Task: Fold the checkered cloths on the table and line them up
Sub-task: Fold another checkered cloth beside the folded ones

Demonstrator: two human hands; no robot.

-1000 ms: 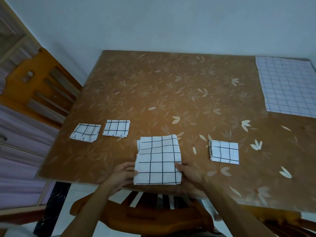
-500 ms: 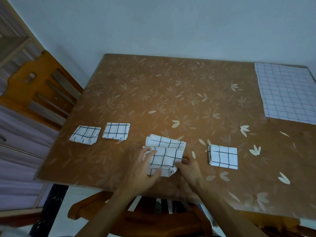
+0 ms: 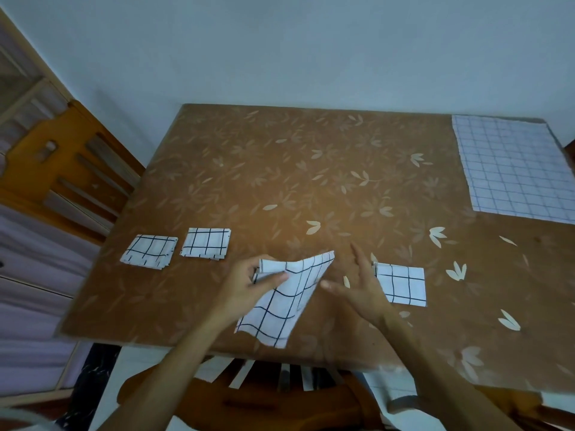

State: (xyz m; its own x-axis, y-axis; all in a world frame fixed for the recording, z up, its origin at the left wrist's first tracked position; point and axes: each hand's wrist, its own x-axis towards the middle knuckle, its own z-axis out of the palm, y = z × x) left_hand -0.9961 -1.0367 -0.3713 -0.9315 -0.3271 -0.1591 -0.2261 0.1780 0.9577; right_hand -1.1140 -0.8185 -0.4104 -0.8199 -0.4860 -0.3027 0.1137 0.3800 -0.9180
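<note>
A half-folded white cloth with black checks [image 3: 287, 298] hangs lifted over the table's near edge. My left hand [image 3: 249, 284] pinches its upper left corner. My right hand [image 3: 361, 284] hovers just right of it with fingers spread and holds nothing. Two folded checkered squares lie at the near left, one [image 3: 149, 251] beside the other [image 3: 206, 243]. A third folded square [image 3: 403, 284] lies to the right, partly behind my right hand. A large unfolded cloth with fine blue checks [image 3: 513, 169] lies flat at the far right corner.
The brown leaf-patterned table [image 3: 295, 169] stands against a pale wall. A wooden chair [image 3: 62, 169] stands at its left side, and another chair [image 3: 264, 396] sits under the near edge below my arms.
The cloth lay flat between both hands, then was bunched up. Now my left hand has lifted it by a corner so it opens out, and my right hand has let go.
</note>
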